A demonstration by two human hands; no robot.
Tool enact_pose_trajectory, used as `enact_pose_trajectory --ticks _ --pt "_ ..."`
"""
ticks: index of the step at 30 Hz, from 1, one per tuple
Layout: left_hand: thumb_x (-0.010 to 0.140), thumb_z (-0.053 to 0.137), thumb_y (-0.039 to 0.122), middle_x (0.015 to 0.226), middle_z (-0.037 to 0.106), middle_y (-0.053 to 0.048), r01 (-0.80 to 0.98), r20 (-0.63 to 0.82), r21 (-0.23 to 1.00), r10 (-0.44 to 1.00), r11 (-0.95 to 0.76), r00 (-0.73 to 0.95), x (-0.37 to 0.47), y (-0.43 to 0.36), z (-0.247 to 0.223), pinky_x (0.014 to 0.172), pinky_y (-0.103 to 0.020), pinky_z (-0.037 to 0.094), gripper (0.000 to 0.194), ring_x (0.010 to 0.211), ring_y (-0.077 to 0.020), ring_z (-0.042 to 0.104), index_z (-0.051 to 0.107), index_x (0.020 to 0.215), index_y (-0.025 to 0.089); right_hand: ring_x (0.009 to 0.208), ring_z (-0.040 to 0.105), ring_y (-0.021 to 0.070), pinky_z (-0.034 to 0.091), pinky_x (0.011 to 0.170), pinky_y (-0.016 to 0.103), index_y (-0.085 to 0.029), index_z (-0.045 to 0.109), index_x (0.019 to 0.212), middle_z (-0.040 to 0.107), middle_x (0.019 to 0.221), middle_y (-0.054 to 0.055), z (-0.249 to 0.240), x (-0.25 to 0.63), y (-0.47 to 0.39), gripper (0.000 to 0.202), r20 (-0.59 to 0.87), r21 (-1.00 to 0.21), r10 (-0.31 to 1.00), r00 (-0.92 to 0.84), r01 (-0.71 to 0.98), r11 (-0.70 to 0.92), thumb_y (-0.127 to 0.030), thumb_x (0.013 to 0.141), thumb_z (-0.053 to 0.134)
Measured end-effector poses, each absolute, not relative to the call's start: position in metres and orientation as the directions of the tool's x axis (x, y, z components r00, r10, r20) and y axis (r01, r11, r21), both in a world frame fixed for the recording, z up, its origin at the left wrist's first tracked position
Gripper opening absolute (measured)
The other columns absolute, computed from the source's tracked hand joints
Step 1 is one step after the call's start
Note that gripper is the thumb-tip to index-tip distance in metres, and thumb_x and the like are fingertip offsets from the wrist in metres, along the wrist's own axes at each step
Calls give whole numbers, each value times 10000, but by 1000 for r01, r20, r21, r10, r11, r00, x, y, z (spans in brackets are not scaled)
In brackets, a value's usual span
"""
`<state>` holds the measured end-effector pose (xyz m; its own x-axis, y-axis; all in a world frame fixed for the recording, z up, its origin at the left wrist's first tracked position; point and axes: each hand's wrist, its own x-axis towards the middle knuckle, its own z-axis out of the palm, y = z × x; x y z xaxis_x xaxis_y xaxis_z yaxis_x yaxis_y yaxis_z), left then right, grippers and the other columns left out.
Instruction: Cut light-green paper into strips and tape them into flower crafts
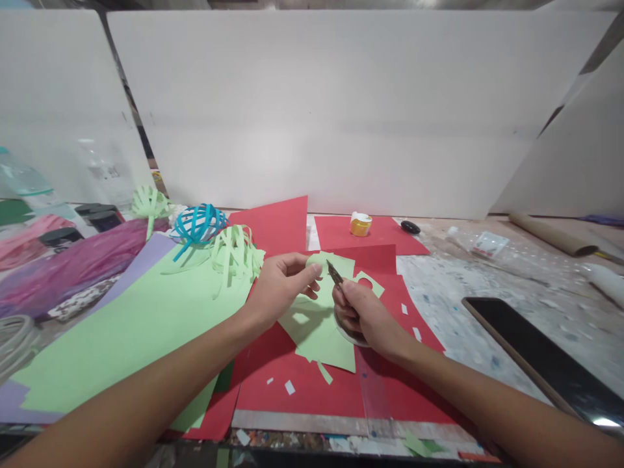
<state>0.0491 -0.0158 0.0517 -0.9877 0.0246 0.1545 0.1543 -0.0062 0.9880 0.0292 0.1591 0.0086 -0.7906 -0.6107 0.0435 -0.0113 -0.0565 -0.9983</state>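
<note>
My left hand [283, 283] is closed, thumb and fingers pinched on a small piece of light green paper [314, 259] that blends with the green sheet behind it. In my right hand [363, 315] is a dark, narrow, pointed tool [335, 273], its tip directed up and left towards my left fingertips. Below both hands lies a cut light green sheet [331, 348] on red paper [312, 396]. A round white-rimmed object [348, 336] is partly hidden under my right hand. To its upper right lies a green scrap with a round hole [377, 284].
On the left are large green sheets [146, 331], a green paper-strip bundle [234, 253] and a blue strip ball [199, 224]. A yellow tub [361, 225] stands at the back. A phone [526, 351] and plastic bottle [487, 244] lie right. A clear ruler [375, 393] is in front.
</note>
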Motion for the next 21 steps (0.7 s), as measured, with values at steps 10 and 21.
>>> enact_pose_trajectory --ticks 10,21 --pt "789 695 364 650 640 -9 149 146 988 55 53 -988 49 -17 49 574 -216 494 246 553 -95 594 659 711 133 424 201 62 142 408 221 -208 343 712 226 584 -81 7 29 159 418 38 -997 -610 -791 14 -80 -540 966 321" --pt "783 703 323 599 621 2 155 155 988 30 10 -988 48 -16 49 571 -210 498 207 543 -92 578 662 722 130 427 200 58 150 401 216 -207 333 700 230 586 -79 5 29 160 429 40 -996 -609 -792 18 -88 -551 956 347"
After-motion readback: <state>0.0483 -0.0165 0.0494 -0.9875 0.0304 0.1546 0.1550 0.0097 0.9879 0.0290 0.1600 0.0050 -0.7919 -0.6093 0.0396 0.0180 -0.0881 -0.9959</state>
